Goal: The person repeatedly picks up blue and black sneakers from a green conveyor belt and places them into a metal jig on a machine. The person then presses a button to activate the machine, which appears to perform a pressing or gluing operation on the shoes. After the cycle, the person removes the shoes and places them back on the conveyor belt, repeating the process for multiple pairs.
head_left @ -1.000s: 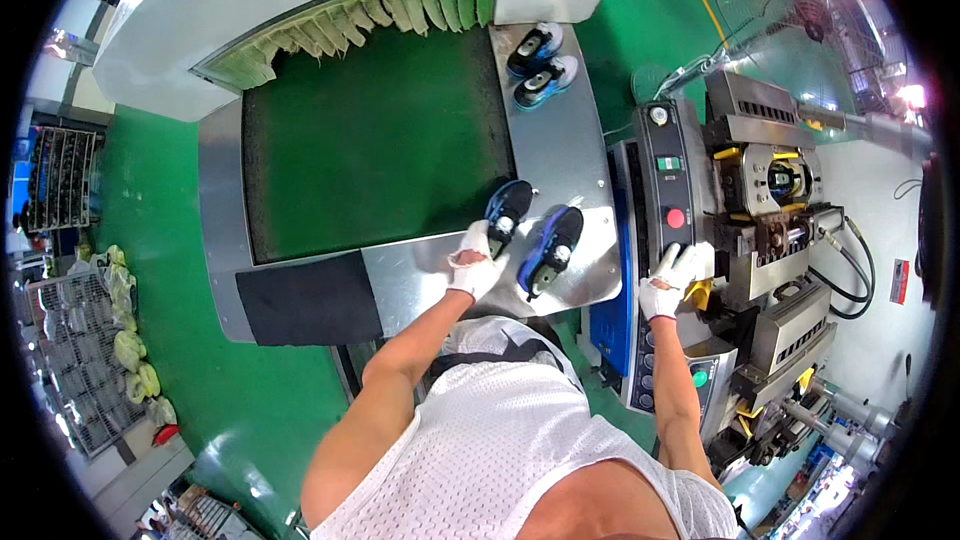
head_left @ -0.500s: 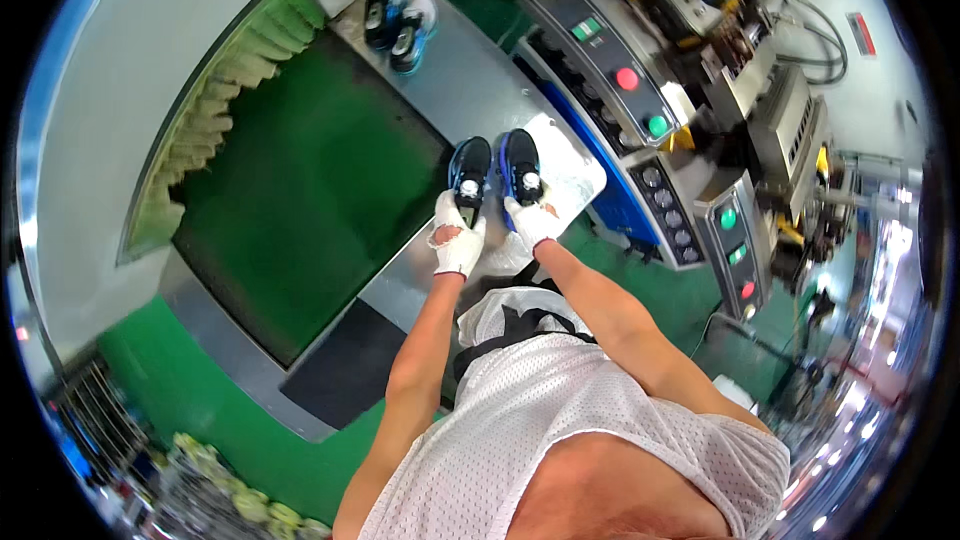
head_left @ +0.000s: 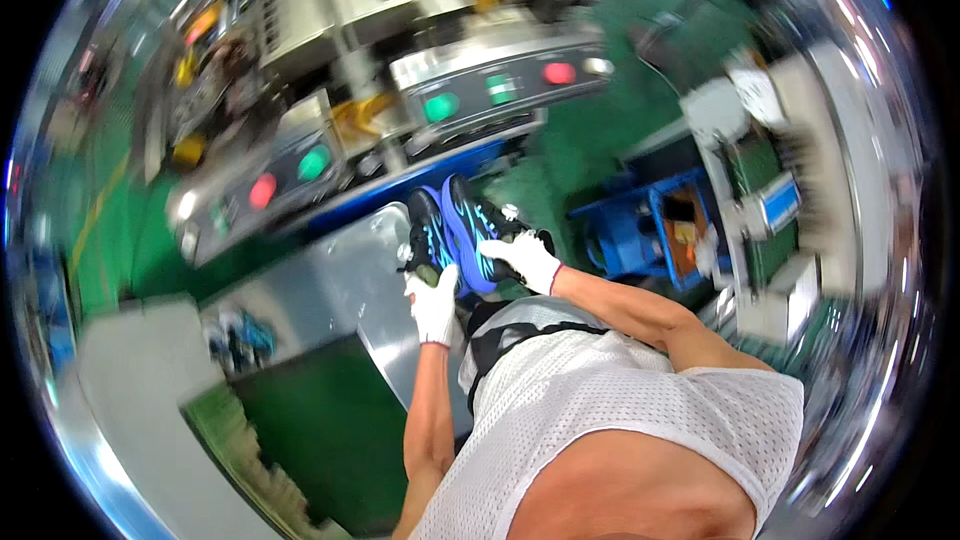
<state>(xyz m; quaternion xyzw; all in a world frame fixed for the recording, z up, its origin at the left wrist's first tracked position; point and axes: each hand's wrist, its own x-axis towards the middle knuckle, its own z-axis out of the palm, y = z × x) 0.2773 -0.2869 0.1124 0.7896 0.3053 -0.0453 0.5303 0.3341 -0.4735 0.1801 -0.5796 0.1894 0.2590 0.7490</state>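
Head view: left hand [head_left: 435,302] grips black shoe [head_left: 427,236], right hand [head_left: 527,258] grips blue shoe [head_left: 468,232], fingers closed, over grey surface [head_left: 340,290].

Shoes [head_left: 455,230] side by side at table [head_left: 340,285] edge; control panel [head_left: 400,130] behind; bin [head_left: 650,235] right.

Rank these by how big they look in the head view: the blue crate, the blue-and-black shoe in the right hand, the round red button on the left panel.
1. Blue crate, largest, though blurred and farther off.
2. Blue-and-black shoe held in the right hand; nearness to the camera may enlarge it, so its gap to the crate is unsure.
3. Round red button, clearly smallest.
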